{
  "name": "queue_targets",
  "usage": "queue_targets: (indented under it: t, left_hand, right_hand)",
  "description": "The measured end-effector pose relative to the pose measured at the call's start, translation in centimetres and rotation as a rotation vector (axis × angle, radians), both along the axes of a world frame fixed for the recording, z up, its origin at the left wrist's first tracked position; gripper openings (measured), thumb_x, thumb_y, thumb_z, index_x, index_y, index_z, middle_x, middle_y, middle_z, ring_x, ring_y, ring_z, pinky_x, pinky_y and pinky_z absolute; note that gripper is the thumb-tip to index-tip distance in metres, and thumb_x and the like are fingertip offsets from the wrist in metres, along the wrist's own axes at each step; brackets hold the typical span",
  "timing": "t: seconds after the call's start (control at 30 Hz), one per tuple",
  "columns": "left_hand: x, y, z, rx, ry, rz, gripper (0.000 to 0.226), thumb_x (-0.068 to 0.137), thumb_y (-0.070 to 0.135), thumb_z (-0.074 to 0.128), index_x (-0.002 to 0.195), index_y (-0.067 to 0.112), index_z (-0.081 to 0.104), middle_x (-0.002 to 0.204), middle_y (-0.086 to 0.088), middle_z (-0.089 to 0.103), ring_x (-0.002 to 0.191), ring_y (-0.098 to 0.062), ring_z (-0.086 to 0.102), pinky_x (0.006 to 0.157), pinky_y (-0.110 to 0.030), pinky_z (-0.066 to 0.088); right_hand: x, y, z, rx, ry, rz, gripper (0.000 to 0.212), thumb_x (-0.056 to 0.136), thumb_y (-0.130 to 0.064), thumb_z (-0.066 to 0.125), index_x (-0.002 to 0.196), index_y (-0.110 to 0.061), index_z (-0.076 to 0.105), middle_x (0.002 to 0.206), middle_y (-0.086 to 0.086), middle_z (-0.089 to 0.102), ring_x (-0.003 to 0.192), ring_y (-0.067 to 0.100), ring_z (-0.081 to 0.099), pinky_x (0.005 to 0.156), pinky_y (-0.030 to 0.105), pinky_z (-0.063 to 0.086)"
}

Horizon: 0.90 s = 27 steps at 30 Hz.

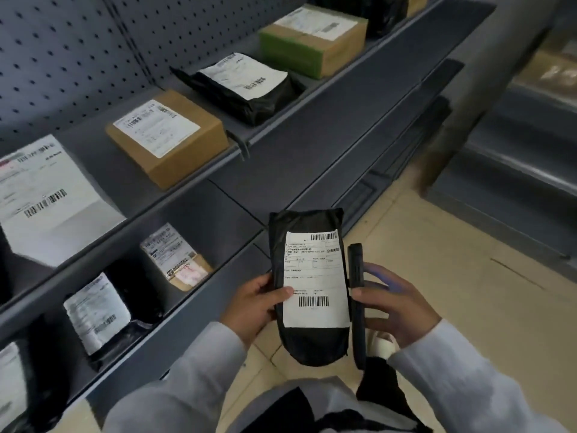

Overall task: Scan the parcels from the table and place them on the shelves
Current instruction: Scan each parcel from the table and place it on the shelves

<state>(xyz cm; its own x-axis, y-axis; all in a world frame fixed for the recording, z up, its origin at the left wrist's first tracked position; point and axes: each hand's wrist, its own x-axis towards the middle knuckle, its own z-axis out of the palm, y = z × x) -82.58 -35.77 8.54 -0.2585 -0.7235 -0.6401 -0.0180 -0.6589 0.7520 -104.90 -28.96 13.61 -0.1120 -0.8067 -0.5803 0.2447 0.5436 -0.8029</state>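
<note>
A black plastic parcel (pixel 307 225) with a white shipping label and barcodes is held upright in front of me. My left hand (pixel 253 303) grips its left edge, thumb on the label. My right hand (pixel 396 304) holds a slim black handheld scanner (pixel 356 276) edge-on, right beside the parcel's right side. Grey metal shelves (pixel 327 120) run along my left, one level above the parcel and one beside it.
The upper shelf carries a white-labelled parcel (pixel 46 195), a brown box (pixel 168 139), a black bag (pixel 246 85) and a green-and-brown box (pixel 312 39). The lower shelf (pixel 199 295) holds several black labelled bags (pixel 103 314). Beige floor (pixel 468 292) lies to the right; more shelving stands beyond.
</note>
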Motion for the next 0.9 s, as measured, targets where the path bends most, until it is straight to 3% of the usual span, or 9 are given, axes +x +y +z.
queue_targets:
  t: [0.1,0.17,0.3,0.43,0.53,0.63,0.7,0.8,0.9]
  left_hand:
    - [-3.2,-1.5,0.7,0.032,-0.018,0.151,0.032,0.087,-0.007,0.063,0.119,0.0,0.064,0.109,-0.015,0.074,0.099,-0.031,0.071,0.075,-0.034,0.062]
    - [-5.4,-2.4,1.2,0.052,-0.011,0.232,0.034,0.087,-0.009,0.062,0.121,-0.002,0.063,0.11,-0.017,0.073,0.098,-0.031,0.072,0.076,-0.035,0.062]
    - [-8.4,-3.3,1.6,0.026,-0.023,0.472,0.047,0.084,-0.001,0.07,0.128,0.011,0.058,0.108,-0.011,0.075,0.097,-0.029,0.073,0.076,-0.037,0.06]
    - [-10.5,-2.8,1.3,0.006,0.003,0.744,0.043,0.084,-0.001,0.07,0.125,0.009,0.061,0.106,-0.011,0.075,0.097,-0.029,0.073,0.079,-0.038,0.058]
    - [-11.2,-2.4,-0.1,0.008,0.011,0.852,0.042,0.087,0.001,0.068,0.127,0.007,0.06,0.11,-0.011,0.074,0.101,-0.031,0.071,0.087,-0.045,0.057]
    - [-11.3,-2.6,-1.0,0.049,-0.002,0.954,0.039,0.088,0.003,0.069,0.125,0.011,0.06,0.103,-0.005,0.076,0.095,-0.025,0.074,0.077,-0.039,0.06]
    - [-10.7,-3.2,-1.4,0.085,-0.028,1.011,0.036,0.088,0.003,0.069,0.122,0.013,0.061,0.099,-0.004,0.077,0.091,-0.023,0.074,0.072,-0.036,0.061]
    - [-8.6,-5.2,-2.5,0.114,-0.036,1.029,0.038,0.089,0.002,0.067,0.124,0.014,0.061,0.108,-0.007,0.074,0.097,-0.025,0.071,0.08,-0.04,0.061]
    - [-5.6,-8.1,-4.6,0.105,-0.098,0.991,0.04,0.089,0.003,0.066,0.127,0.014,0.061,0.113,-0.007,0.072,0.101,-0.028,0.069,0.088,-0.043,0.058]
  right_hand:
    - [-3.6,-5.1,0.2,-0.007,-0.014,0.158,0.09,0.036,-0.039,0.082,0.124,-0.027,0.065,0.101,0.002,0.078,0.093,0.023,0.073,0.07,0.034,0.055]
    - [-5.7,-8.0,0.4,-0.01,-0.025,0.242,0.085,0.039,-0.037,0.083,0.122,-0.028,0.066,0.104,0.003,0.077,0.095,0.024,0.072,0.068,0.034,0.056]
    - [-9.1,-13.1,0.4,-0.005,-0.097,0.375,0.033,0.07,-0.011,0.082,0.094,-0.033,0.078,0.096,0.004,0.077,0.082,0.02,0.073,0.068,0.036,0.056]
    - [-10.1,-17.1,-0.1,-0.003,-0.113,0.552,0.051,0.057,-0.021,0.078,0.107,-0.029,0.072,0.089,-0.002,0.078,0.075,0.015,0.074,0.061,0.032,0.056]
    - [-9.8,-19.2,-1.6,0.017,-0.112,0.653,0.053,0.054,-0.018,0.08,0.105,-0.028,0.071,0.084,-0.003,0.077,0.071,0.014,0.074,0.062,0.034,0.055]
    - [-9.2,-20.2,-3.0,0.076,-0.102,0.698,0.06,0.053,-0.014,0.085,0.11,-0.023,0.069,0.081,0.0,0.076,0.068,0.014,0.073,0.055,0.032,0.055]
    - [-8.8,-20.6,-3.5,0.13,-0.09,0.691,0.059,0.055,-0.015,0.086,0.11,-0.023,0.068,0.084,0.002,0.077,0.071,0.017,0.073,0.052,0.03,0.055]
    - [-7.9,-21.0,-4.9,0.184,-0.044,0.647,0.043,0.062,-0.023,0.078,0.104,-0.023,0.068,0.095,0.009,0.075,0.081,0.023,0.07,0.056,0.032,0.054]
    - [-6.6,-21.3,-6.2,0.217,-0.001,0.583,0.027,0.076,-0.018,0.077,0.1,-0.02,0.067,0.099,0.012,0.072,0.088,0.028,0.067,0.064,0.036,0.054]
